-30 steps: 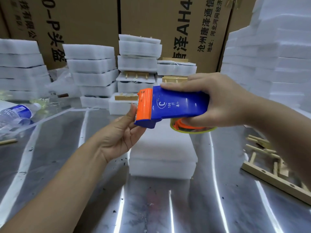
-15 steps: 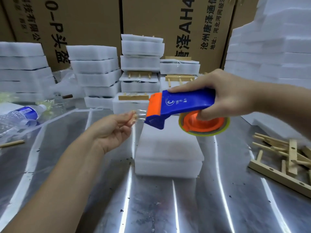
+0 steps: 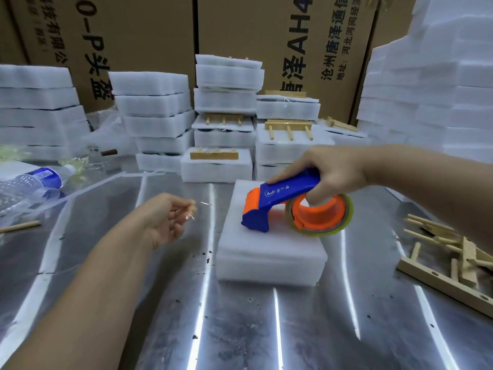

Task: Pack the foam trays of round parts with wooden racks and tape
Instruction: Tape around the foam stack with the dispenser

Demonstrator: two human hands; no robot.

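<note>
A white foam tray stack [image 3: 269, 252] lies on the metal table [image 3: 240, 329] in the middle. My right hand [image 3: 336, 172] grips a blue and orange tape dispenser [image 3: 282, 201] and rests its nose on top of the foam. A clear tape roll [image 3: 320, 214] sits on its orange hub. My left hand [image 3: 168, 220] hovers left of the foam, fingers curled, pinching a small scrap of clear tape [image 3: 190, 214]. Loose wooden racks [image 3: 453, 260] lie at the right.
Stacks of foam trays [image 3: 154, 116], some with wooden racks [image 3: 213, 155] taped on top, line the back before cardboard boxes [image 3: 149, 30]. A tall foam pile [image 3: 432, 102] stands right. A plastic water bottle [image 3: 34, 180] and a wooden dowel [image 3: 20, 227] lie at left.
My right hand lowered the dispenser from mid-air onto the foam top. My left hand pulled away leftward from the dispenser's orange mouth, with a tape scrap at its fingertips.
</note>
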